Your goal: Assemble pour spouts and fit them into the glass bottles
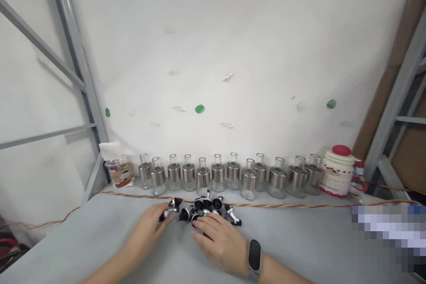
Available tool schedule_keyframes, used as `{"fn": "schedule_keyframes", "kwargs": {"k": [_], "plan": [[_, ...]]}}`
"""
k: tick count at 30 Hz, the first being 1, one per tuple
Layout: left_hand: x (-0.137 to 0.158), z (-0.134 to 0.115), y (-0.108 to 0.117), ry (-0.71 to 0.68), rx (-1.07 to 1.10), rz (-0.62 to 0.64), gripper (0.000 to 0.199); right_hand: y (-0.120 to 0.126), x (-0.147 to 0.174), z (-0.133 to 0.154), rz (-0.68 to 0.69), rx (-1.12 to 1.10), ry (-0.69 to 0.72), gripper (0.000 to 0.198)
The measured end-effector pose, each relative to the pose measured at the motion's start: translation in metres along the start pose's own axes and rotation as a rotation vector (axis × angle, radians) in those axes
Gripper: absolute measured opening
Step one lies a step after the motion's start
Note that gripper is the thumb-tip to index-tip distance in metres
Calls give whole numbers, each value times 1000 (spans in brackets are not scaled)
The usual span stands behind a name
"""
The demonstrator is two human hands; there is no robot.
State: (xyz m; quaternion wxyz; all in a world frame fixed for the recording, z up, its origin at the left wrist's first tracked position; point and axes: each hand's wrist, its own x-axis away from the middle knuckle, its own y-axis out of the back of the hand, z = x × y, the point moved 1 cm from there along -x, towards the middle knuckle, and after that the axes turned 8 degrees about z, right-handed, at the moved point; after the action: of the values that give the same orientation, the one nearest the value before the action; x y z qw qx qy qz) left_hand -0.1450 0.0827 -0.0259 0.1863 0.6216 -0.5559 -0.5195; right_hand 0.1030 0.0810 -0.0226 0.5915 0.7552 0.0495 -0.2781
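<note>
A heap of black-and-silver bottle pourers (199, 204) lies on the grey tabletop in front of me. At the heap's left end, my left hand (149, 228) has its thumb and fingers closed around a pourer (170, 212), slightly blurred. My right hand (221, 239) rests over the near side of the heap with its fingers stretched out and touching the pourers; what lies beneath its fingertips is partly hidden. One pourer (233, 215) lies on its side just right of the heap. Behind stand several glass bottles (203, 175) with metal sleeves and uncapped necks, in an uneven row.
A twisted red-and-yellow cord (282, 205) crosses the table (83, 235) between bottles and heap. A plastic cup (121, 173) stands at the back left, a white jar with a red lid knob (337, 173) at the back right. Metal rack posts (76, 53) flank the white wall behind.
</note>
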Motion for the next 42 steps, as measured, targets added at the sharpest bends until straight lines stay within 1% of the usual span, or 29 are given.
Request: {"fn": "schedule_keyframes", "kwargs": {"k": [1,2,3,6,7,8,9,11,12,13,15,16,17,19,22,25,28,30,31,33,35,37,38,40,42], "plan": [[6,2,-7,-11,-17,33,29,6,-1,-2,-11,1,-34,30],[8,5,-12,-12,-79,64,34,13,-2,-6,-18,-4,-93,29],[7,9,-16,3,-101,56,36,21,-2,-11,-21,-15,-186,29],[-9,12,-20,50,-143,-5,46,41,8,-28,-54,-101,-555,24],[-15,7,-20,53,-150,-25,48,44,14,-33,-51,-153,-635,24],[-21,-1,-21,45,-153,-39,49,45,21,-37,-37,-213,-682,25],[-25,-13,-22,25,-153,-46,48,44,28,-39,-16,-274,-702,27],[-27,-43,-26,-46,-149,-38,44,38,41,-41,21,-379,-696,33],[-25,-61,-29,-121,-162,-5,44,34,46,-40,28,-415,-691,37],[-22,-77,-33,-198,-179,42,45,30,50,-38,29,-438,-689,40],[-14,-103,-43,-367,-210,227,50,24,55,-34,32,-448,-699,43],[-10,-112,-48,-447,-223,295,52,23,56,-32,37,-438,-706,44],[-8,-116,-52,-485,-236,316,52,22,56,-30,44,-419,-712,43],[-8,-115,-59,-486,-271,319,49,21,56,-29,58,-365,-727,37],[-13,-103,-61,-393,-306,270,45,20,57,-30,77,-280,-770,25],[-15,-96,-57,-316,-287,219,46,19,59,-34,90,-236,-802,25],[-9,-97,-53,-289,-187,169,50,17,62,-38,22,-293,-827,24],[-4,-98,-53,-288,-89,115,51,18,63,-39,-70,-432,-886,20],[-2,-99,-53,-287,-41,88,50,20,63,-39,-123,-542,-929,18],[2,-100,-52,-286,40,61,49,24,60,-38,-218,-842,-996,17],[5,-102,-51,-273,99,75,49,30,55,-32,-301,-1166,-995,23],[6,-105,-49,-272,148,126,48,35,49,-23,-350,-1395,-948,28],[7,-106,-48,-278,168,157,44,37,46,-18,-353,-1466,-927,29],[9,-109,-47,-280,194,207,29,39,42,-9,-341,-1552,-900,29],[10,-110,-46,-273,201,231,18,40,39,-1,-342,-1615,-907,30]]}}
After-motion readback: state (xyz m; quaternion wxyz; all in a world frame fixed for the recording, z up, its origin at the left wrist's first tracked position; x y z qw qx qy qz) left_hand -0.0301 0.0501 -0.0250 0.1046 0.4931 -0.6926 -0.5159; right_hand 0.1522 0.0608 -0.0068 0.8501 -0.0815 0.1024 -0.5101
